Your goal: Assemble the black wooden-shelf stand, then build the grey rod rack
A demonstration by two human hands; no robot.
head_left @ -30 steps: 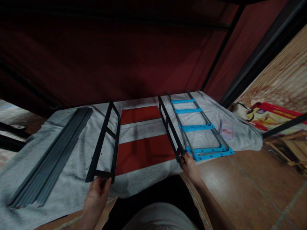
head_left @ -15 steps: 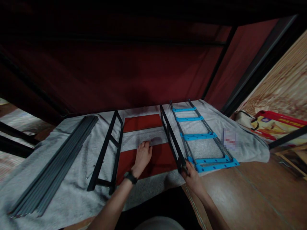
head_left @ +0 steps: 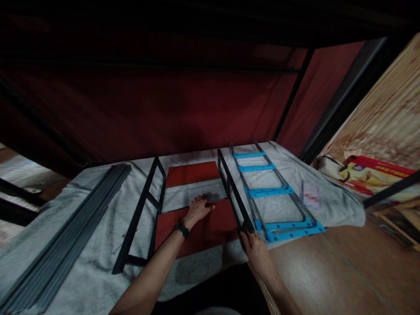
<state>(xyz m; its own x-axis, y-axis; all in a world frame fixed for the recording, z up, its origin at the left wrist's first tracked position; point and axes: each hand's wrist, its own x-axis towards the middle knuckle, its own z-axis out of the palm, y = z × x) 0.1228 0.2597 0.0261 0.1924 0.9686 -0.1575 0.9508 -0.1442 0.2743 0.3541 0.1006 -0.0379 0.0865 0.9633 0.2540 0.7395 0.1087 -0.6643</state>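
Note:
My left hand [head_left: 197, 210], with a dark band on its wrist, lies over the far part of the larger orange-red panel [head_left: 215, 227]. Its fingers are spread and its thumb points right. My right hand [head_left: 255, 249] is closed around the near end of the right black metal frame [head_left: 235, 190], beside the panel's right edge; some of its fingers are hidden. Along the left side of the panels stands a matching black frame [head_left: 138, 218]. A smaller orange-red panel [head_left: 192, 172] lies farther back, separated from the larger one by a strip of grey cloth.
On the grey cloth [head_left: 82, 245], a bundle of grey tubes [head_left: 75, 227] lies left. Blue-runged racks [head_left: 274, 192] lie right, near a small blurred packet [head_left: 310, 194]. A dark red wall [head_left: 157, 109] rises behind. A red-yellow box [head_left: 377, 175] is at far right.
My left hand has turned flatter, with its thumb out to the right. My right hand has shifted slightly left at the frame's end. The whole view has tilted a little.

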